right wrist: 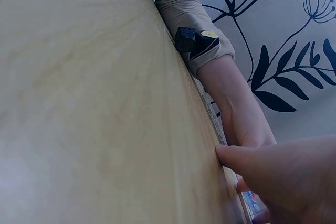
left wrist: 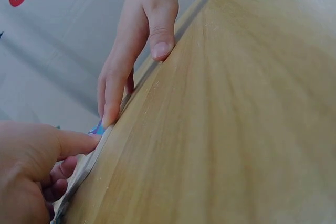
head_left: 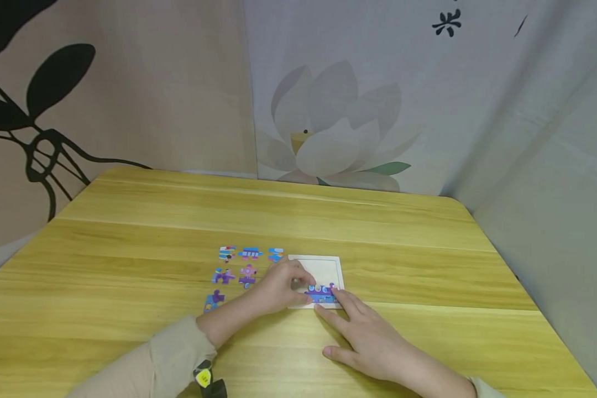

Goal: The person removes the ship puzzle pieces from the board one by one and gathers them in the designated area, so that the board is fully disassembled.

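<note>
A white square puzzle frame (head_left: 323, 269) lies flat on the table, with a strip of joined blue and purple puzzle pieces (head_left: 322, 296) along its near edge. My left hand (head_left: 278, 283) reaches over the frame's left side, index finger and thumb curled around the puzzle piece at the strip's left end. The palm hides part of the frame. From the right, my right hand (head_left: 373, 338) touches the strip's right end with straight, spread fingers; its thumb rests out over the table. In the left wrist view, a bit of blue piece (left wrist: 97, 128) shows between both hands' fingertips.
Loose puzzle pieces lie left of the frame: a blue one (head_left: 250, 254), a pink and purple one (head_left: 247, 275) and several others, some close beside my left forearm. The wooden table (head_left: 428, 254) ends at printed curtains (head_left: 348, 110) behind and at the right.
</note>
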Demonstrator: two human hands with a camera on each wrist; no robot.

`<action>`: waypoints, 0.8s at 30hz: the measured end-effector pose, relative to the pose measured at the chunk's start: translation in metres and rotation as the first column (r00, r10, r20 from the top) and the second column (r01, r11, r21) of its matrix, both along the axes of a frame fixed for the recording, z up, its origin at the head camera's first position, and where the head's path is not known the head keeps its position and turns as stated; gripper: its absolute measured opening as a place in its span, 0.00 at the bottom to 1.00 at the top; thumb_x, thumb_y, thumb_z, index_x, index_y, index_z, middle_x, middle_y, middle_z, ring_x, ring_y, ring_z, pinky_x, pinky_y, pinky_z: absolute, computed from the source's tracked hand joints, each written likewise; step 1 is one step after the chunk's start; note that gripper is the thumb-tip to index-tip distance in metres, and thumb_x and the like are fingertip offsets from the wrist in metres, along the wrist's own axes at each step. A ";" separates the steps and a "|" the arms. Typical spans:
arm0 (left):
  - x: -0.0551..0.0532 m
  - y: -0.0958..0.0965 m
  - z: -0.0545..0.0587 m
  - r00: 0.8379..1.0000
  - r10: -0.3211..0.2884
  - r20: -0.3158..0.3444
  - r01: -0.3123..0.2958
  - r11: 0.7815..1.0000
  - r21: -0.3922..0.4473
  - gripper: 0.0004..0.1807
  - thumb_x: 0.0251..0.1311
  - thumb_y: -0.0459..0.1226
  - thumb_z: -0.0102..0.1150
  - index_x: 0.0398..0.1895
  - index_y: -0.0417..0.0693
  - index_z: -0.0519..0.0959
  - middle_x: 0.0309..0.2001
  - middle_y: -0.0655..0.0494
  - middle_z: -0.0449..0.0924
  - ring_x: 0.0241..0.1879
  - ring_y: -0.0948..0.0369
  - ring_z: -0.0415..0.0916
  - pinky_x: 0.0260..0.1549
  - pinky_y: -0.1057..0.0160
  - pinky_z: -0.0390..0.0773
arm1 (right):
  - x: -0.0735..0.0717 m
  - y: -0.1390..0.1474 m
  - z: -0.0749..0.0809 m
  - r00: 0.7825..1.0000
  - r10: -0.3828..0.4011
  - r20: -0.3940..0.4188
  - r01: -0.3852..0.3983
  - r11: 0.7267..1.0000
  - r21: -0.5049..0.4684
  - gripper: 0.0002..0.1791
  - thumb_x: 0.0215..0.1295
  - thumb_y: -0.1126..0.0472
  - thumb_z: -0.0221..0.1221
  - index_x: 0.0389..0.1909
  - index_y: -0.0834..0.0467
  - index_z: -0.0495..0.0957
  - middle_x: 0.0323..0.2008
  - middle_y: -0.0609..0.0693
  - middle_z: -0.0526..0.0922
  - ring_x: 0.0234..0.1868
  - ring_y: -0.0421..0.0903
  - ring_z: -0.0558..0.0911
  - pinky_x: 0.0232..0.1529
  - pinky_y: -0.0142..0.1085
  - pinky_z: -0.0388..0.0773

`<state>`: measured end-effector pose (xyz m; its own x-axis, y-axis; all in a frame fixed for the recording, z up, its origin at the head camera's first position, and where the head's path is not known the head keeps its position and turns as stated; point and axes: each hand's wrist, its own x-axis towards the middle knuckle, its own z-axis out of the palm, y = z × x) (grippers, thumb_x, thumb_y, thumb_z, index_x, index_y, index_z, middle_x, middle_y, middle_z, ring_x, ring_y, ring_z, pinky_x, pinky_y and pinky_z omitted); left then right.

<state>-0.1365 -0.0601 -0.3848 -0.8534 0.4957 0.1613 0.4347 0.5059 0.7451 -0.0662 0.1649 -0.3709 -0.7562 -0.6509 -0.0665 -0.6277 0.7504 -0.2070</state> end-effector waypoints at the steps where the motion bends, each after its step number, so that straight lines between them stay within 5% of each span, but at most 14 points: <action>1: 0.000 0.000 0.000 1.000 -0.001 -0.003 0.001 1.000 0.005 0.13 0.44 0.31 0.74 0.35 0.45 0.85 0.32 0.61 0.79 0.36 0.62 0.67 0.38 0.58 0.69 | 0.000 0.000 0.000 1.000 0.000 0.002 0.000 1.000 0.002 0.37 0.67 0.33 0.46 0.72 0.45 0.59 0.72 0.61 0.50 0.71 0.58 0.54 0.63 0.54 0.58; 6: -0.001 0.000 -0.001 1.000 -0.020 -0.015 0.020 0.999 0.037 0.11 0.44 0.29 0.73 0.34 0.43 0.85 0.31 0.60 0.81 0.34 0.62 0.69 0.36 0.62 0.71 | 0.000 0.000 0.000 1.000 -0.001 0.006 0.001 1.000 -0.002 0.37 0.67 0.33 0.47 0.72 0.45 0.59 0.73 0.61 0.50 0.71 0.58 0.53 0.63 0.55 0.58; 17: 0.001 -0.001 0.007 0.991 0.049 0.127 -0.068 0.986 0.150 0.05 0.50 0.28 0.69 0.29 0.46 0.86 0.26 0.63 0.77 0.26 0.62 0.67 0.22 0.68 0.69 | 0.001 0.001 0.000 1.000 0.017 -0.014 -0.017 1.000 -0.016 0.37 0.67 0.33 0.46 0.72 0.46 0.59 0.72 0.61 0.51 0.70 0.58 0.54 0.63 0.55 0.59; 24: 0.002 -0.006 0.013 0.992 0.042 0.123 -0.062 0.984 0.168 0.03 0.52 0.31 0.69 0.30 0.47 0.86 0.26 0.64 0.79 0.23 0.61 0.67 0.18 0.68 0.66 | 0.000 0.001 0.000 1.000 0.008 -0.002 -0.008 1.000 0.005 0.37 0.67 0.32 0.45 0.73 0.45 0.58 0.73 0.60 0.50 0.71 0.57 0.53 0.64 0.54 0.58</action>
<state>-0.1343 -0.0663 -0.3722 -0.8954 0.4239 0.1362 0.3146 0.3860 0.8672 -0.0665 0.1659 -0.3707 -0.7513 -0.6565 -0.0678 -0.6340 0.7465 -0.2020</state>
